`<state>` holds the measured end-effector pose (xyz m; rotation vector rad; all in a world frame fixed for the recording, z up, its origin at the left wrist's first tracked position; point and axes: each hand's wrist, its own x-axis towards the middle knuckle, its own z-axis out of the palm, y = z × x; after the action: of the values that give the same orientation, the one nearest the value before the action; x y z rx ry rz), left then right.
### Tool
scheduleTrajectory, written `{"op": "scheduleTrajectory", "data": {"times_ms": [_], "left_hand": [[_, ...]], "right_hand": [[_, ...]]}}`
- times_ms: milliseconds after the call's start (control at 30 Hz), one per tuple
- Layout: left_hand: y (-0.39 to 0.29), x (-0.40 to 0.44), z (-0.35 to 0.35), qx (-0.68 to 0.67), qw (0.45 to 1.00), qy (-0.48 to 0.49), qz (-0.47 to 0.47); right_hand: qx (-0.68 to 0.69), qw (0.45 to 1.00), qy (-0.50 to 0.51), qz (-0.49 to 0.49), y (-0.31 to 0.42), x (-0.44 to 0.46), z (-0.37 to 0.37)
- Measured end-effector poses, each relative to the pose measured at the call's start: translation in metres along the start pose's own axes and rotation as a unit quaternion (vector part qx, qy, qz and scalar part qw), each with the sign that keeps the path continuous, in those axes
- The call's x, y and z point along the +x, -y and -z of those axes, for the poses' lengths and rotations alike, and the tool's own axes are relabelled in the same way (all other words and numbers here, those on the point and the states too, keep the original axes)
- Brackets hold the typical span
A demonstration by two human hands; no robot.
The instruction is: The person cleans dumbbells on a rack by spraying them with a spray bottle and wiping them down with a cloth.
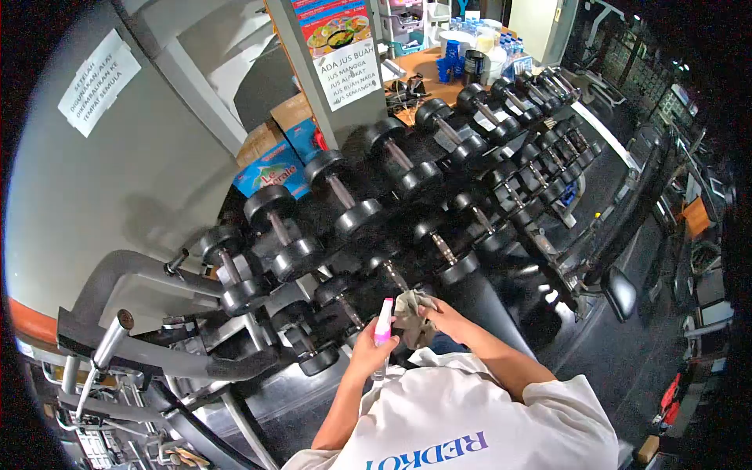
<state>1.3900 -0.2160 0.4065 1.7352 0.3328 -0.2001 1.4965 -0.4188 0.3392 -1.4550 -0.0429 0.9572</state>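
My left hand [370, 351] is wrapped round a small spray bottle [383, 329] with a pink and white top, held upright in front of my chest. Beside it, my right hand [445, 318] grips a crumpled grey-brown cloth [414, 319]. The cloth touches or nearly touches the bottle. Just beyond both hands lie black dumbbells of the lower rack row, the nearest being one with a metal handle [394, 275] and another to its left [350, 311].
An upper row of dumbbells [340, 192] runs from left to back right. Cardboard boxes [270, 168] stand behind it. Bottles and blue cups [446, 69] sit on a wooden table. A padded grey machine frame [149, 356] is at left, a bench [627, 243] at right.
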Motion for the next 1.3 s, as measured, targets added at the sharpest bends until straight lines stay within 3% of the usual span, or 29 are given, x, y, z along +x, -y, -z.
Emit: {"op": "scheduleTrajectory", "data": {"times_ms": [100,200,267,333,433,500,567,767,933,1033,1133,1233,1300], "left_hand": [[0.016,-0.011,-0.014,-0.010,0.998,0.049,-0.030],[0.035,-0.024,-0.027,0.049,0.995,0.073,-0.037],[0.050,-0.035,-0.033,0.020,0.996,0.082,-0.035],[0.056,-0.048,-0.037,-0.023,0.995,0.096,-0.019],[0.063,-0.054,-0.052,0.036,0.993,0.107,-0.039],[0.052,-0.050,-0.067,0.055,0.990,0.114,-0.059],[0.041,-0.043,-0.083,0.125,0.977,0.131,-0.113],[0.000,-0.034,-0.150,0.114,0.959,0.183,-0.184],[-0.017,-0.053,-0.205,0.149,0.947,0.230,-0.165],[-0.016,-0.072,-0.229,0.177,0.944,0.236,-0.148],[-0.022,-0.095,-0.245,0.169,0.963,0.190,-0.092],[0.031,-0.105,-0.250,0.177,0.972,0.151,-0.045],[0.006,-0.122,-0.253,0.192,0.971,0.138,-0.021]], "right_hand": [[0.012,1.000,0.004,-0.002,-0.009,-0.033,-0.018],[0.002,0.999,0.007,0.048,-0.027,-0.057,-0.037],[-0.018,0.995,0.024,0.092,-0.038,-0.069,-0.041],[-0.076,0.995,0.026,0.066,-0.045,-0.084,-0.033],[-0.146,0.989,0.025,0.027,-0.039,-0.110,-0.027],[-0.187,0.976,-0.004,0.108,-0.053,-0.124,-0.016],[-0.140,0.985,-0.010,0.104,-0.054,-0.138,-0.003],[-0.116,0.970,-0.142,0.161,-0.065,-0.181,0.050],[-0.009,0.977,-0.172,0.124,-0.087,-0.231,0.089],[-0.023,0.979,-0.166,0.113,-0.112,-0.249,0.111],[-0.011,0.981,-0.147,0.127,-0.121,-0.262,0.128],[-0.025,0.981,-0.141,0.127,-0.138,-0.263,0.149],[-0.042,0.980,-0.154,0.123,-0.142,-0.264,0.159]]}}
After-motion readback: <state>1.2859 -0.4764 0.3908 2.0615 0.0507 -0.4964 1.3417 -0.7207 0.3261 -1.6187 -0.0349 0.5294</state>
